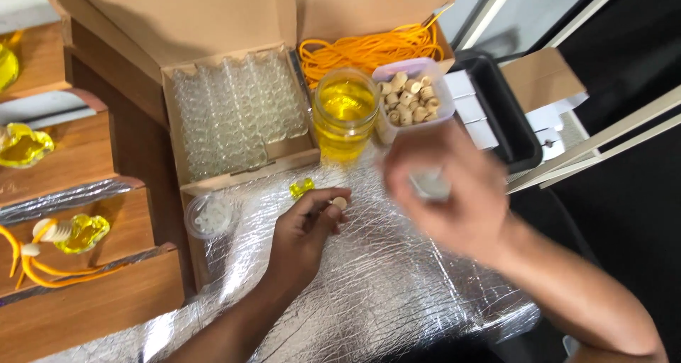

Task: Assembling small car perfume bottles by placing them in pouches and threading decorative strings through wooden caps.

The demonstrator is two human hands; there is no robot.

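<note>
My left hand (306,234) rests on the silver foil sheet (369,292) and pinches a small cork stopper (340,203) at its fingertips. Just beyond it lies a small yellow-filled glass bottle (301,187). My right hand (450,189) hovers blurred above the foil, fingers curled around something small and pale (430,184); what it is cannot be made out. Behind the hands stand a jar of yellow liquid (345,113) and a clear tub of cork stoppers (411,99).
An open cardboard box (186,132) holds rows of empty small glass bottles (237,111) and orange cord (365,49). A round clear lid (210,215) lies left. Wooden steps (85,292) at left carry finished yellow bottles (81,233). A black tray (507,118) sits right.
</note>
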